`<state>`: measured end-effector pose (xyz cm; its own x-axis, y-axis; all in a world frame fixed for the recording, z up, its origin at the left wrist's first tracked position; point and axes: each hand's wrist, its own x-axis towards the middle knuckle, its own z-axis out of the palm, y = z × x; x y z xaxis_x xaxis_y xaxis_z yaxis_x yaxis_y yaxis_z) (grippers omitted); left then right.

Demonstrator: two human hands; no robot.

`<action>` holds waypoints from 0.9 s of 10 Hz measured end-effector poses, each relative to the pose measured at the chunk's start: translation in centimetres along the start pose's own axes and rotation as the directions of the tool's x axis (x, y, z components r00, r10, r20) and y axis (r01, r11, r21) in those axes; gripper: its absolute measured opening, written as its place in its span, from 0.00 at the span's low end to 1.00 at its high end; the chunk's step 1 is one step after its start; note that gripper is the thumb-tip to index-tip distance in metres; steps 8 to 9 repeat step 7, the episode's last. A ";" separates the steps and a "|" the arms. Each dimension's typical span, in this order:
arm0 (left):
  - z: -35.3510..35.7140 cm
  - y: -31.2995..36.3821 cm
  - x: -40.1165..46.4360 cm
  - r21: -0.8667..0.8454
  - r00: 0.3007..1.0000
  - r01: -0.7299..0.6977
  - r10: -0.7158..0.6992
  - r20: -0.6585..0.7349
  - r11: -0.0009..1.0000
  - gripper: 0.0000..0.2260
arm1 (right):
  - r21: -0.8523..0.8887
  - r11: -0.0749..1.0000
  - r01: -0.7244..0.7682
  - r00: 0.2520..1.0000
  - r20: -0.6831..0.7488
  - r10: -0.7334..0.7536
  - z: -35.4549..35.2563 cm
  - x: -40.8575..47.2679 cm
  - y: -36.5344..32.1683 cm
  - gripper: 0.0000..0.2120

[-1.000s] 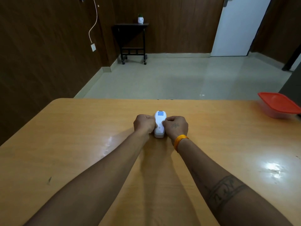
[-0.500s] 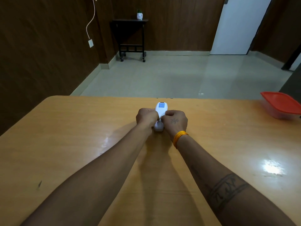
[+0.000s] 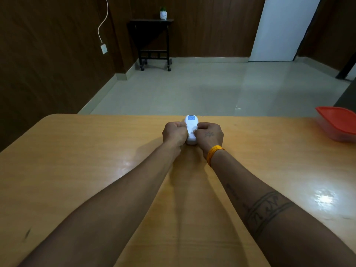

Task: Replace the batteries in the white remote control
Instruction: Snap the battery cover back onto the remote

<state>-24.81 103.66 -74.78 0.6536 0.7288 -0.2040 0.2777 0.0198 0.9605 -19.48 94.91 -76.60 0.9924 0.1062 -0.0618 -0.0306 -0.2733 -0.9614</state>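
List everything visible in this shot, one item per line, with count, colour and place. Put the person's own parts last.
remote control: one, white with a blue label, far middle of the table, held between both hands
table: one, light orange wood, fills the foreground
container: one, clear with a red lid, far right edge of the table
side table: one, dark, on wheels, against the far wall
small pot: one, white with a green plant, on the side table
door: one, white, far right
wall socket: one, white with a cable, left wall
wristband: one, orange, right wrist
left hand: one, gripping the remote's left side
right hand: one, gripping its right side
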 end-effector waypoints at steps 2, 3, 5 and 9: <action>0.1 -0.2 0.7 0.016 1.000 -0.016 0.016 -0.005 1.000 0.19 | 0.004 1.000 0.017 1.000 0.000 -0.017 0.2 0.1 0.2 0.17; 0.0 -0.5 0.4 0.011 0.999 -0.029 0.029 0.012 1.000 0.20 | -0.011 0.999 0.034 0.999 0.008 -0.033 0.2 -0.1 0.3 0.16; -0.9 -0.8 -1.3 -0.030 0.996 -0.084 0.085 0.030 0.996 0.20 | -0.039 0.994 0.101 0.995 0.007 -0.101 -0.7 -1.5 0.2 0.15; -2.9 -1.4 -4.3 -0.033 0.985 -0.170 0.171 0.024 0.985 0.18 | 0.066 0.993 0.100 0.995 -0.009 -0.100 -2.8 -4.9 -0.1 0.12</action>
